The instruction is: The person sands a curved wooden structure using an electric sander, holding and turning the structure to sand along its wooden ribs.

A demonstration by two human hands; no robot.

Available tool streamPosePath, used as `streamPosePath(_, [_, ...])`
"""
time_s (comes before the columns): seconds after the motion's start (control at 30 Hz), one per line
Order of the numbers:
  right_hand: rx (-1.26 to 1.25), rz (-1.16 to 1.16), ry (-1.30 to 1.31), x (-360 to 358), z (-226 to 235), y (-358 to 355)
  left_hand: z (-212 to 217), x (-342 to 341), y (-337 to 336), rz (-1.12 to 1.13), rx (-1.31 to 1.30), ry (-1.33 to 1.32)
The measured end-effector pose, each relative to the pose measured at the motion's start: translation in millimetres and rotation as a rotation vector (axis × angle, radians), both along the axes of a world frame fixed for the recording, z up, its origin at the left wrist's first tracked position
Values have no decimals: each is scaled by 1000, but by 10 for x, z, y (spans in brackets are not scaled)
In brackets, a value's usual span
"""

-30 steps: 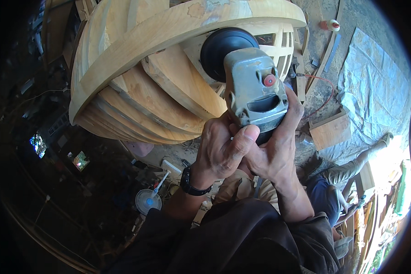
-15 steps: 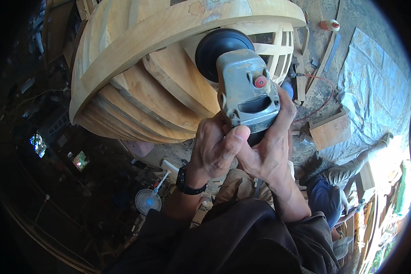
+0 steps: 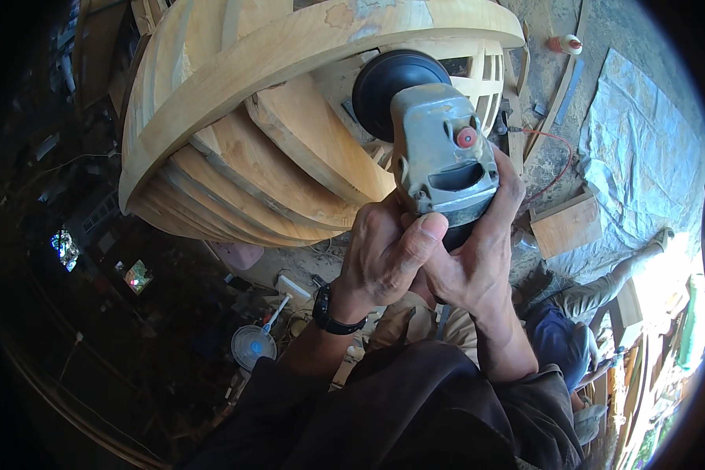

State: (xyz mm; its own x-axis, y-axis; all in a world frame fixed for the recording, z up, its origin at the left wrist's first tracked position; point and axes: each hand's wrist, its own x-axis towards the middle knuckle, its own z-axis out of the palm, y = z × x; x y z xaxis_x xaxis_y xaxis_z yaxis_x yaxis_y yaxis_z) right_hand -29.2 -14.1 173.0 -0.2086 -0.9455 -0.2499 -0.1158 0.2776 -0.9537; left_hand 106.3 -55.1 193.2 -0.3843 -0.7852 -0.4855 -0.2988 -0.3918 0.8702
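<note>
Both my hands are wrapped round an angle grinder (image 3: 439,141) with a grey metal head and a red button. My left hand (image 3: 392,254), a dark watch on its wrist, grips the body's left side. My right hand (image 3: 482,254) closes round the right side, its lower fingers hidden. A round black disc pad (image 3: 384,90) on the grinder is held at the inside of a large curved wooden frame (image 3: 290,51). Thick wooden slats (image 3: 313,141) run in curves below the frame's rim. Whether the pad touches the wood I cannot tell.
At the lower right a person in dark blue (image 3: 556,333) sits close by. A silvery tarp (image 3: 634,149) covers floor at the right, with a wooden box (image 3: 568,223) at its edge. A red-capped bottle (image 3: 565,45), a red cord (image 3: 568,153) and a fan (image 3: 253,345) also lie around.
My two hands have moved the angle grinder a little to the right along the frame. More of the slats' right ends shows now. The wooden frame stays put.
</note>
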Motion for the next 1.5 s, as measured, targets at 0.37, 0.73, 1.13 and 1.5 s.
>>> streamPosePath(0.37, [-42, 48, 11, -9, 5, -59, 52, 8, -62, 11, 20, 21])
streamPosePath(0.73, [8, -125, 25, -47, -214, 26, -9, -209, -233, -161, 69, -233])
streamPosePath(1.13, [2, -123, -202, 106, -144, -39, 1260, 531, -1589, -207, -912, -630])
streamPosePath(1.5, [-51, -168, -69, -66, -288, 67, 644, 407, -2192, -752, -865, -693])
